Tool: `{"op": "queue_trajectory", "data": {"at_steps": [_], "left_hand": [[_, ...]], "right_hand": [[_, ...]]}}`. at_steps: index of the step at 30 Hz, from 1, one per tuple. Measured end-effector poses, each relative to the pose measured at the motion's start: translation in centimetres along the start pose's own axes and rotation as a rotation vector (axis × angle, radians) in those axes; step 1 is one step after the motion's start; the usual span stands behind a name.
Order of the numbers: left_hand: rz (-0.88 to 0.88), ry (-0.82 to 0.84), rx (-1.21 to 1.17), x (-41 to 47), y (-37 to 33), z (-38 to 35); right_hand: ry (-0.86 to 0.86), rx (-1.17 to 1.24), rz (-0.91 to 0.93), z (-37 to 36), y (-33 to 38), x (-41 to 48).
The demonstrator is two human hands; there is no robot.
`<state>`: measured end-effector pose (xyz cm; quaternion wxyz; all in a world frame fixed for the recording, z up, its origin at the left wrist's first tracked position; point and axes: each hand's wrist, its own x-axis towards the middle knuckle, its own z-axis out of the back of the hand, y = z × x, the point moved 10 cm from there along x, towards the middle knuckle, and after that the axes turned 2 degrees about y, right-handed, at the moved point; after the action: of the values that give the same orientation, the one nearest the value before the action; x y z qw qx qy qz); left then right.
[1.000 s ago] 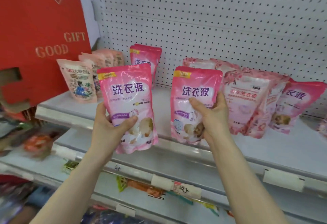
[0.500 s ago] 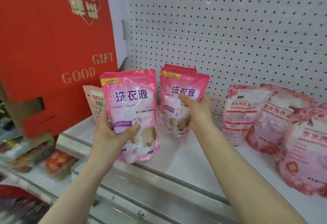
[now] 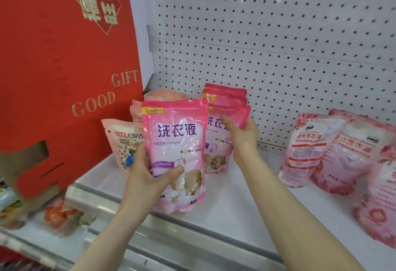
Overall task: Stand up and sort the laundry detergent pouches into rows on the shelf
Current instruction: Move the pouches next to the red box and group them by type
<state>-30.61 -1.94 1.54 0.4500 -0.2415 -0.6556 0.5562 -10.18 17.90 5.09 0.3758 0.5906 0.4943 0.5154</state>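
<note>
**Two pouches in hand at the shelf's left end**

The rear pouch [image 3: 216,148] looks seated near the shelf's [image 3: 235,217] back-left corner, against the stacked row [image 3: 225,94]. The front pouch [image 3: 175,142] hangs near the front edge. Release too soon and the soft rear pouch may slump forward. Your right hand [image 3: 242,138] pinches its upper side; your left hand [image 3: 147,174] clasps the front pouch, thumb across its face.

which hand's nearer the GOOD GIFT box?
Left. The left hand, gripping the front pouch, is right of the box; the right hand, gripping the rear pouch, is farther right.
</note>
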Motion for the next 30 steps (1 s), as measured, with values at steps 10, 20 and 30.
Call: {"op": "queue_trajectory", "data": {"at_steps": [10,20,30], "left_hand": [[-0.036,0.123,-0.038,0.9,0.4,-2.9],[-0.07,0.229,-0.02,3.2,1.7,-8.1],[-0.03,0.36,0.256,2.1,4.1,-10.3]], "right_hand": [[0.015,-0.318,0.291,1.8,8.9,-0.7],[0.416,-0.793,0.473,-2.4,12.2,-3.9],[0.248,-0.817,0.519,-1.5,12.0,-3.5]]}}
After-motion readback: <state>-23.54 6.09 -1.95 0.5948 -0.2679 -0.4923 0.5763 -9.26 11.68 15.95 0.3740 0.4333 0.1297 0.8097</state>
